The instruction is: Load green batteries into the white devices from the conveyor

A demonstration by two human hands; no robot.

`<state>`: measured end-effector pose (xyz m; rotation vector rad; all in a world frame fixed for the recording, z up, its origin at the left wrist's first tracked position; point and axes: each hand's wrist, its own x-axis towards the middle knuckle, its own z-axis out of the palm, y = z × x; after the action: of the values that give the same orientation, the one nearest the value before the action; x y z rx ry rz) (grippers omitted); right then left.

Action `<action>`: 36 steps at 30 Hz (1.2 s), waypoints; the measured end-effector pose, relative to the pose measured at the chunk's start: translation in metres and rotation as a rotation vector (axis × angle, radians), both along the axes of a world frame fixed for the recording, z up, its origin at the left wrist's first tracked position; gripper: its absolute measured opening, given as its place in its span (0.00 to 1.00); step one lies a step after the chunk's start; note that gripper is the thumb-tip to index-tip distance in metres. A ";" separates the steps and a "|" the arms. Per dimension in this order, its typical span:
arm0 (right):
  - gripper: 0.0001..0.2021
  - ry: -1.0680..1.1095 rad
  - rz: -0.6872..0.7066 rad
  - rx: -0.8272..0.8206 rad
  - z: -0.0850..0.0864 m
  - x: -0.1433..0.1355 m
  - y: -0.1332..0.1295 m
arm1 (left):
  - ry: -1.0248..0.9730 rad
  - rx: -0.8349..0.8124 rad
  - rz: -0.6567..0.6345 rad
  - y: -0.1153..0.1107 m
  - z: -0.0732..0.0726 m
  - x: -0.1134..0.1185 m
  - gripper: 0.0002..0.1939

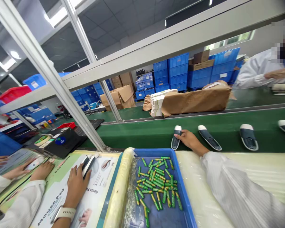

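Observation:
My right hand [189,139] reaches over the green conveyor belt, its fingers closed on the edge of a dark blue and white handheld device [176,138]. Several similar devices lie along the belt to the right, among them a tilted one [209,138] and one with its hollow side up [249,137]. On the printed mouse pad sheet [102,190], my left hand [78,183], with a pale watch band at the wrist, grips two slim dark and white devices [88,164] between thumb and fingers. Between my arms, a blue tray [161,218] holds many loose green and yellow batteries [158,180].
A co-worker's hands [41,171] work at far left beside a black box [61,142]. Foam wrap [120,190] lines the tray's left side. Metal posts [61,95] rise from the bench. Paper-wrapped stacks [197,101] stand behind the belt [142,134]; another person sits at far right.

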<state>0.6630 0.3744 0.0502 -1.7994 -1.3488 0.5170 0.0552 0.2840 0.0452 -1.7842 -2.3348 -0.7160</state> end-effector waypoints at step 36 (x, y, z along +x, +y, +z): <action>0.19 0.128 0.448 0.194 0.074 -0.134 -0.107 | 0.064 -0.074 0.114 -0.007 -0.004 -0.022 0.45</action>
<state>0.5288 0.2671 0.1241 -1.2872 -1.6561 0.6975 0.0336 0.2769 0.0415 -1.6591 -2.4275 -0.5546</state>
